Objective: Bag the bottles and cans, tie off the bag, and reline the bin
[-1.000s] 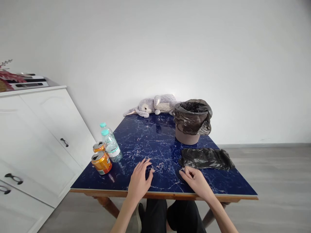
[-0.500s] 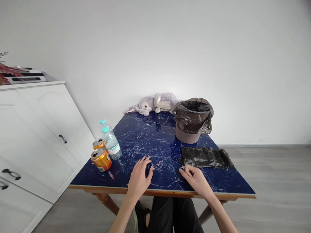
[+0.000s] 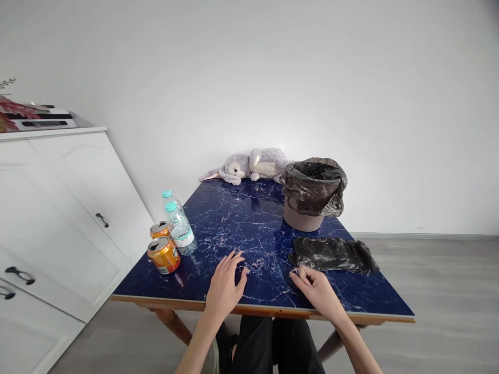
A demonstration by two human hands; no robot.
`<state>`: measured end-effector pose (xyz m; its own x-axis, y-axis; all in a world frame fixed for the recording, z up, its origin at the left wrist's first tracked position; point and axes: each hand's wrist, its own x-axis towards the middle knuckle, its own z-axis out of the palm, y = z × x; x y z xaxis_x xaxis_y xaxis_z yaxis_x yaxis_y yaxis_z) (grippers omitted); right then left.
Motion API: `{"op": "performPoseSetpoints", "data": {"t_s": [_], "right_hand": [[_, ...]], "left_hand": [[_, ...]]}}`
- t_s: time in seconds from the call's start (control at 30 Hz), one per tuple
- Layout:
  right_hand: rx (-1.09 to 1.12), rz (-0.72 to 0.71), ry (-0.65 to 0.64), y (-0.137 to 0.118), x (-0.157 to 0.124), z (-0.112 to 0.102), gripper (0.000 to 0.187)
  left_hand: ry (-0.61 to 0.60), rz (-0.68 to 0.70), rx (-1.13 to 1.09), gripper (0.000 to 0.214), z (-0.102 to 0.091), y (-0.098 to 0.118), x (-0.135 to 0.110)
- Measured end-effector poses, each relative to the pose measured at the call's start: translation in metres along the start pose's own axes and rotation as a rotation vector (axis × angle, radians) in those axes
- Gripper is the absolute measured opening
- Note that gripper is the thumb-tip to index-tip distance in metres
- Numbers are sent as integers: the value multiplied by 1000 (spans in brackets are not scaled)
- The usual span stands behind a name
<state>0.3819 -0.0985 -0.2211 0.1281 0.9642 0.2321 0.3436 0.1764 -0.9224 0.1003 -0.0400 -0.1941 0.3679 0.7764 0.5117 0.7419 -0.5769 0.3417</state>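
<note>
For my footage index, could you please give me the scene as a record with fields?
Table: blue, marbled top
Bin: upright, black liner draped over its outside
Left hand: fingers spread, near the table's front edge, no object held
Right hand: loosely curled, nearest the black plastic bundle; no held object visible
Black plastic bundle: lying in front of the bin
Cans: two, orange, opened, upright, at left
Bottles: two, clear, turquoise caps on, beside the cans
Plush toy: grey, lying at the far edge
</note>
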Motion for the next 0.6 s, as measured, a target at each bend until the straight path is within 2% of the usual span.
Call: {"op": "performPoseSetpoints", "data": {"t_s": [0.6], "right_hand": [[-26, -7, -2, -1, -1, 1, 62]], "left_hand": [[-13, -9, -11, 21, 0, 1, 0]]}}
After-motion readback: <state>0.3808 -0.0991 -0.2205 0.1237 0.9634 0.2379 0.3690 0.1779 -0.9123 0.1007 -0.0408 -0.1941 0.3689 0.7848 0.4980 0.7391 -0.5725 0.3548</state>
